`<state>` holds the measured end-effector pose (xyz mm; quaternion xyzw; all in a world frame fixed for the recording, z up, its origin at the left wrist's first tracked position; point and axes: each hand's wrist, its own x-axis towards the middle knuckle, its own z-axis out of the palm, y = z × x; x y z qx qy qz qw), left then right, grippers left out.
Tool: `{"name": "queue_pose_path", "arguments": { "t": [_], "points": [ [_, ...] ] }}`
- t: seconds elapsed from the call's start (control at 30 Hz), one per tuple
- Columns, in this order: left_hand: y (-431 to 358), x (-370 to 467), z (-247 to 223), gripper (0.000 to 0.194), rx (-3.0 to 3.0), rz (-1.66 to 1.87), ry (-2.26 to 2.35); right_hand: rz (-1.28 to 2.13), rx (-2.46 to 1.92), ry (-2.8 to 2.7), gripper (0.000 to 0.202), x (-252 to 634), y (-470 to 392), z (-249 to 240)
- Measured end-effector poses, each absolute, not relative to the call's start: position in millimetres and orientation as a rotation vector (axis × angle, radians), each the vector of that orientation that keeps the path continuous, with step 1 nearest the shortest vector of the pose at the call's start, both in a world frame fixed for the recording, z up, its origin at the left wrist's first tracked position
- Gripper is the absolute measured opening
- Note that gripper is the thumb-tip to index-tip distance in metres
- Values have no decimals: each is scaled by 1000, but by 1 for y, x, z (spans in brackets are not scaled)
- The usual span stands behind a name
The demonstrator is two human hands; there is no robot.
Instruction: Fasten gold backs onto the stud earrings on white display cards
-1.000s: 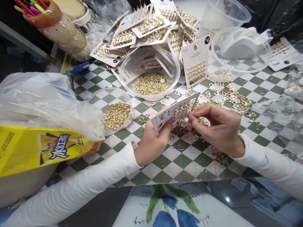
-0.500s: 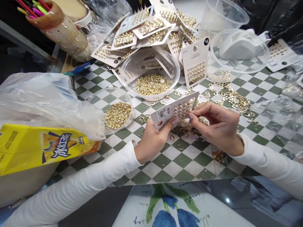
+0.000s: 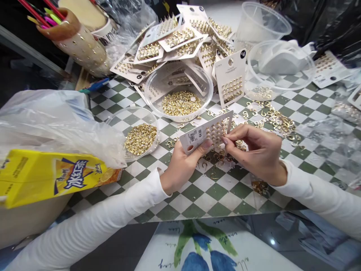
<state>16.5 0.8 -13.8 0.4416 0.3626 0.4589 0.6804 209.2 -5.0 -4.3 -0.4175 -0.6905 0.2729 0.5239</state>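
Observation:
My left hand (image 3: 183,163) grips the lower left end of a white earring card (image 3: 203,133), tilted above the table, with its price-sticker side toward me. Rows of small gold pieces stick out of the card's back. My right hand (image 3: 252,150) is pinched at the card's right part, thumb and forefinger pressed together; whatever lies between the tips is too small to make out. Below and behind the hands, loose gold hoop earrings (image 3: 278,120) lie scattered. A clear round tub (image 3: 208,101) holding small gold earring backs (image 3: 182,103) stands just beyond the card.
Left of the tub, a clear lid (image 3: 156,145) holds more gold pieces. Filled earring cards (image 3: 180,35) are heaped at the back, one standing upright (image 3: 229,77). Clear containers (image 3: 282,64) stand at the back right. A yellow drink carton (image 3: 56,175) and plastic bag (image 3: 50,124) lie at left.
The view has shifted slightly. My left hand still grips the card, and my right fingertips stay pinched at nearly the same spot on it.

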Motion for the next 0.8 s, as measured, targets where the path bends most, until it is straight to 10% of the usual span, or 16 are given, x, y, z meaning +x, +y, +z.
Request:
{"name": "queue_pose_path", "arguments": {
  "t": [0.8],
  "points": [
    [0,19,-11,45,952,1058,910,488,-1074,-1694,22,205,-9,-3]
  ]
}}
